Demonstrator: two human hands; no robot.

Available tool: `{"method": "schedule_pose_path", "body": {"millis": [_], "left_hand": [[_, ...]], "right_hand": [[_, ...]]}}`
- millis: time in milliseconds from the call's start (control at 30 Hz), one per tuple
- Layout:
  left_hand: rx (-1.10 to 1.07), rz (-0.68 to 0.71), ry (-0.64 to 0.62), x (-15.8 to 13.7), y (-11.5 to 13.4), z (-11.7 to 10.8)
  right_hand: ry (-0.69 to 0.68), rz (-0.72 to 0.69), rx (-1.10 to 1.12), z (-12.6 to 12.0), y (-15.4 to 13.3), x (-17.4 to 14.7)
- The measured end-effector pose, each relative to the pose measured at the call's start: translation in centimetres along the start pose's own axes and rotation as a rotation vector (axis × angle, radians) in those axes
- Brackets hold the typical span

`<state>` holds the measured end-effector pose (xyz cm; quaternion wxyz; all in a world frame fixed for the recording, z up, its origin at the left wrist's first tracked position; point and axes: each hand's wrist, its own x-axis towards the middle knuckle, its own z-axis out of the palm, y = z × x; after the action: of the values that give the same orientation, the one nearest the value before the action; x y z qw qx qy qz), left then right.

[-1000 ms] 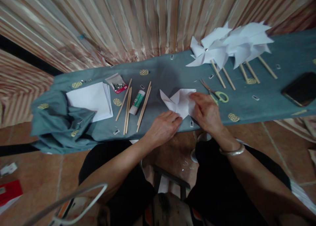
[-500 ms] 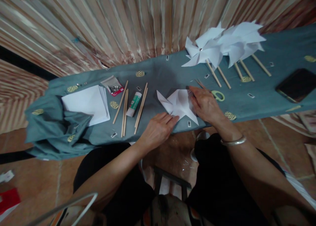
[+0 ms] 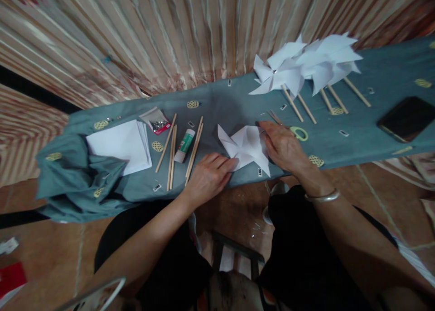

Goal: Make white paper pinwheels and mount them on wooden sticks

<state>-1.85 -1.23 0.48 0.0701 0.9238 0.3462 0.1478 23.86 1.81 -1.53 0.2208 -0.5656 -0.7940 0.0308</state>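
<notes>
Nearest me, past the silver bangle [image 3: 322,197] on the right wrist, I have both hands at the front edge of the worktop [image 3: 217,98]. The left hand [image 3: 209,177] lies with its fingers together and their tips on the lower-left point of the folded white paper [image 3: 249,141]; whether it pinches or only presses, I can't tell. The right hand [image 3: 283,145] is curled against the paper's right side, its grip hidden from me. The paper lies flat between them, its blades spread pinwheel-fashion.

I judge the step in hand to be steadying and shaping those blades. The next move, as I read it, calls for light fingers: one hand anchoring, the other working a point without creasing its neighbour.

Farther left I see wooden sticks [image 3: 172,157] on both sides of a glue stick [image 3: 185,145], then an opened packet [image 3: 156,122] of small metal pieces and a stack of white paper [image 3: 118,143]. Just beyond the right hand are green-handled scissors [image 3: 299,133], partly covered, and well to the right a dark phone [image 3: 408,118]. Farther back, pinwheels on sticks [image 3: 285,66] overlap before the striped curtain [image 3: 204,30].
</notes>
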Motion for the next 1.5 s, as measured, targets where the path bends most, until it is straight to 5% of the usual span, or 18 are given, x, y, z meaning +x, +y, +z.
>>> {"method": "schedule_pose_path", "body": {"millis": [767, 1133, 1500], "left_hand": [[-0.019, -0.066, 0.102, 0.3, -1.2, -0.4], [-0.071, 0.187, -0.067, 0.2, 3.3, 1.2], [0.078, 0.134, 0.012, 0.2, 1.3, 0.0]], "right_hand": [[0.129, 0.475, 0.201, -2.2, 0.1, -2.1], [0.028, 0.464, 0.007, -2.9, -0.9, -4.2], [-0.041, 0.411, 0.039, -2.7, -2.0, -4.8]]}}
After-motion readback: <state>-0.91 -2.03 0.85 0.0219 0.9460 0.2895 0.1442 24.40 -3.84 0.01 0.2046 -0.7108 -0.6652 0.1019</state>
